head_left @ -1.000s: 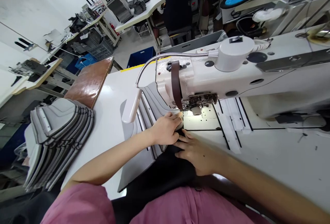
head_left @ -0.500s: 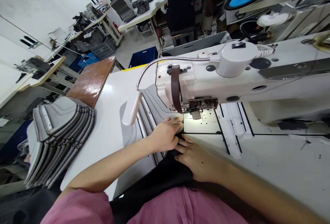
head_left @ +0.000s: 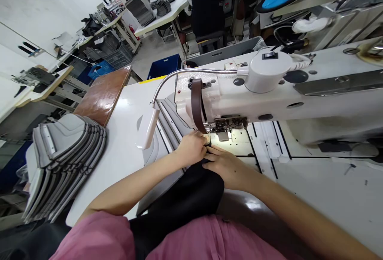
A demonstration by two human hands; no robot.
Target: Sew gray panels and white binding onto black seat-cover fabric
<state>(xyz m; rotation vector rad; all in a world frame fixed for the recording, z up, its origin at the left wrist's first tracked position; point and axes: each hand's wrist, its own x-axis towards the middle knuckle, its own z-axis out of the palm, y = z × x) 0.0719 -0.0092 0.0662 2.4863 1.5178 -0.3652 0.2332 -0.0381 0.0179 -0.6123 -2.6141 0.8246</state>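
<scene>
In the head view a white sewing machine point(head_left: 215, 104) stands over the table, its lamp lighting the needle plate point(head_left: 236, 142). My left hand point(head_left: 192, 148) is closed, fingers curled on the edge of a grey padded panel point(head_left: 172, 114) with white strips, close by the needle area. Black fabric point(head_left: 194, 188) runs from under both hands down to my lap. My right hand point(head_left: 229, 168) lies with fingers stretched on the fabric's edge, its fingertips by the left hand. The needle itself is hidden behind the machine head and a brown strap point(head_left: 196, 106).
A stack of grey padded panels point(head_left: 66, 160) stands on the left. The lamp head point(head_left: 148, 128) hangs over the table on a bendable metal neck. Beyond are a brown board point(head_left: 103, 92), a blue bin point(head_left: 164, 67) and a person point(head_left: 206, 4) at another table.
Both hands have moved slightly forward, towards the machine head, with the panel and black fabric. More of the black fabric shows below my right hand. The view has shifted a little.
</scene>
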